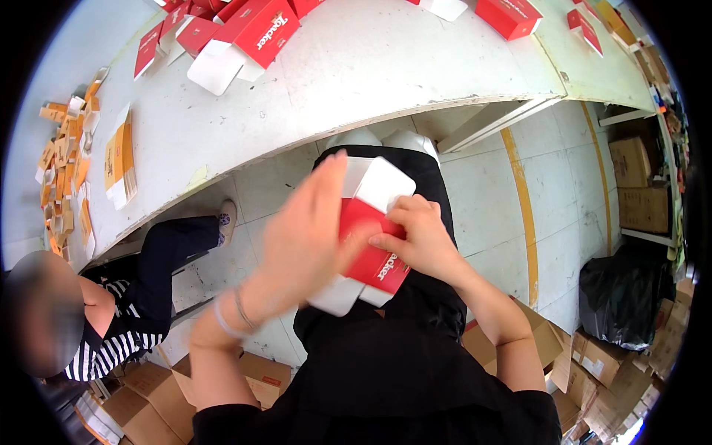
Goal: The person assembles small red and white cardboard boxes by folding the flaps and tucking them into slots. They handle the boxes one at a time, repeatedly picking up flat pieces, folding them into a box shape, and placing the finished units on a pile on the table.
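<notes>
Site: a packing workshop, cartons handled by hand

Type of place: workshop for packing or box-folding, by all appearances. Evidence: long pale worktable (334, 81) across the upper frame, surface scuffed and marked. Red cartons (256, 33) grouped on it at upper left, more at upper right. Orange cartons (67, 159) heaped at far left; a bundle of orange-and-white card (122, 159) nearer the table edge. Single red carton (360, 215) held at frame centre. Second person (111, 362) seated, lower left. Floor (482, 193) pale, tiled, with yellow lines (525, 215) right of centre. Shelf with brown boxes (644, 209) at right; large black plastic bag (619, 297) below it. Shipping boxes (545, 337) along lower left and lower right.
</notes>
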{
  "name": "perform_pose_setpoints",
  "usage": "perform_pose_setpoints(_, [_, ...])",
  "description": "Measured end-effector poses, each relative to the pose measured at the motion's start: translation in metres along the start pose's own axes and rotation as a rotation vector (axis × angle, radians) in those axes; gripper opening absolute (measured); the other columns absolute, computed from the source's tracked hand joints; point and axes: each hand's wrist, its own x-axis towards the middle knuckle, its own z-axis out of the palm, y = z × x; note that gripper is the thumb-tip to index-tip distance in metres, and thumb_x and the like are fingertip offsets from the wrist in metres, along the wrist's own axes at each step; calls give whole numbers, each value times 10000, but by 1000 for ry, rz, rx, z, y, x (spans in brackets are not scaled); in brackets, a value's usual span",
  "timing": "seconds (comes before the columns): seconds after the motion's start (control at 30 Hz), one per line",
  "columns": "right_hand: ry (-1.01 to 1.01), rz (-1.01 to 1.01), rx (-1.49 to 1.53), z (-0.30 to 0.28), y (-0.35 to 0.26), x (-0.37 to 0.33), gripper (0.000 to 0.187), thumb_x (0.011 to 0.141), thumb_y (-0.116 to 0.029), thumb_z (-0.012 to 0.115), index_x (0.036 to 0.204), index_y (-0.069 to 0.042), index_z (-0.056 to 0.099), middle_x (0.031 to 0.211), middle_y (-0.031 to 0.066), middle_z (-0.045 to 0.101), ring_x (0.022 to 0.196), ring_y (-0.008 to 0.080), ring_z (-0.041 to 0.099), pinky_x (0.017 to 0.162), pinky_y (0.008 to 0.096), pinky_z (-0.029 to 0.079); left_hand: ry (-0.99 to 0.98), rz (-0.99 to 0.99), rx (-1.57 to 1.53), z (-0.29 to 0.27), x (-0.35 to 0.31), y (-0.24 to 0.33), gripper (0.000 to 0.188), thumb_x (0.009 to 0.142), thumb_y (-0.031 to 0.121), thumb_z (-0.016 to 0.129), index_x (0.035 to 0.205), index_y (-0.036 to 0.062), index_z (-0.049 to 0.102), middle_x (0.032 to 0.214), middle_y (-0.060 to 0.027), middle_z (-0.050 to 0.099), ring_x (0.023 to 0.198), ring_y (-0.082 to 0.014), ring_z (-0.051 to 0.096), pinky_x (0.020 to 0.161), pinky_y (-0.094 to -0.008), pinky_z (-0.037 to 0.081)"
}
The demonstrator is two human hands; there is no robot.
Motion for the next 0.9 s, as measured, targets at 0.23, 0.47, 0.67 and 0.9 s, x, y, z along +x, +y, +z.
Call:
perform_pose_setpoints(0.23, [200,-572,44,-58,-73,-3,254,624,-208,814,783,-75,668,1019,84,601,934,292,537,886,483,358,-44,-232,-505,10,-34,33,910,719,192,823,1425,-75,316,1329,-299,487,1068,-385,635,824,-386,551])
perform_pose_setpoints(0.47, [542,-598,148,-36,-51,-3,488,771,-308,776,1106,-1,597,1056,163,634,951,311,611,961,510,397,316,-271,-1300,26,-28,21,960,721,238,875,1449,66,273,1239,-115,549,1141,-208,571,947,-331,484])
perform_pose_setpoints(0.67, [479,-474,343,-28,-38,-25,405,830,-296,733,1074,-2,601,977,149,656,887,263,619,898,425,432,71,-174,-1180,46,-39,10,710,643,347,909,1154,105,480,1014,-57,573,833,-170,594,713,-289,492])
perform_pose_setpoints(0.9, [-83,171,1146,-60,-34,-6,601,1051,-438,340,1238,75,591,1220,168,641,1165,250,589,1006,366,444,10,17,-709,31,-30,-8,701,603,357,921,1130,87,546,971,-112,609,765,-282,648,672,-334,533])
